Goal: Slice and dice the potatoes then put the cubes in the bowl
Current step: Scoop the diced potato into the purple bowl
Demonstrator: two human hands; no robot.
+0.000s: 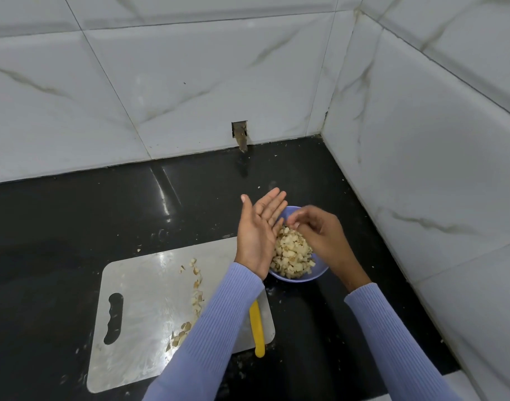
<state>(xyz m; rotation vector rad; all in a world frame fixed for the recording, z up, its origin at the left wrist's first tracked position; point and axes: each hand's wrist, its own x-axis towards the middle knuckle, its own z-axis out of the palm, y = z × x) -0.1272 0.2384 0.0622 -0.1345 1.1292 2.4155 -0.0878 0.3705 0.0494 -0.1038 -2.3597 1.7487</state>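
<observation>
On the cutting board (138, 319) a trail of cubes (196, 293) waits near the yellow-handled knife (257, 328), while the bowl (294, 277) is heaped — more could spill. The left hand (258, 235) is flat and open, the right hand (314, 230) loosely curled, gripping nothing visible — flicked bits may miss.

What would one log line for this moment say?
left hand: open, palm up beside bowl | right hand: fingers curled over cubes in bowl | cubes on board: remain | knife: idle

Black counter (74, 227) carries a steel cutting board (143, 328) and a purple bowl (303, 276).
</observation>
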